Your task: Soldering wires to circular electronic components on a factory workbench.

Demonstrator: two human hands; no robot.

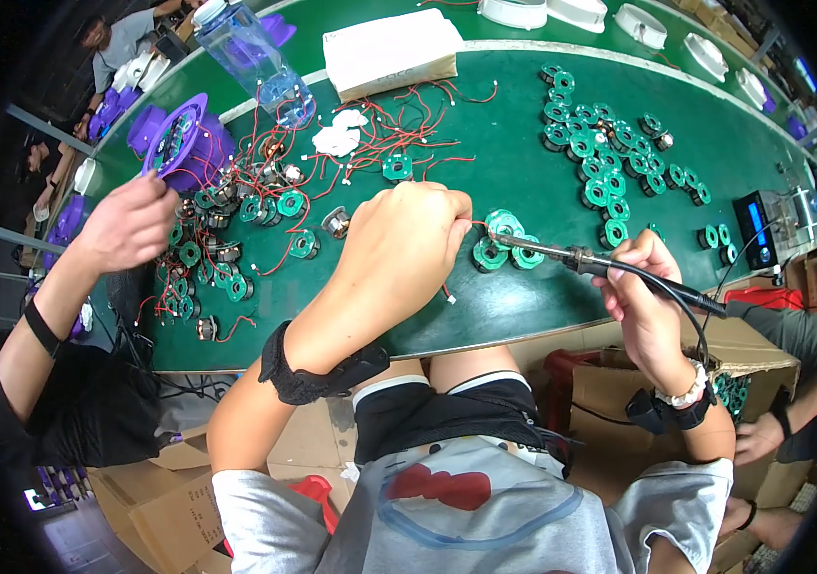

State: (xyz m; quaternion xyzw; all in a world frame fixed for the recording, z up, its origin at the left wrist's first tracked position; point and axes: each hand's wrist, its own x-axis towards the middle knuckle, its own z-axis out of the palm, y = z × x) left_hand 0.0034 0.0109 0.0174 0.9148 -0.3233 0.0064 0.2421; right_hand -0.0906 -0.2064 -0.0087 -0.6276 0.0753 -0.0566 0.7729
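My right hand grips a soldering iron like a pen. The iron's tip reaches left over a small cluster of motors with round green circuit boards on top. At or just above one board, its exact contact is too small to tell. My left hand is closed in a pinch beside the same cluster, and a short red wire runs from its fingertips toward the boards. Below that hand, a wire end with a white connector lies on the green table.
Wired motors heap up at left, near a co-worker's hand at a purple housing. Behind stand a water bottle, a white box and loose red wires. More motors and a soldering station are at right.
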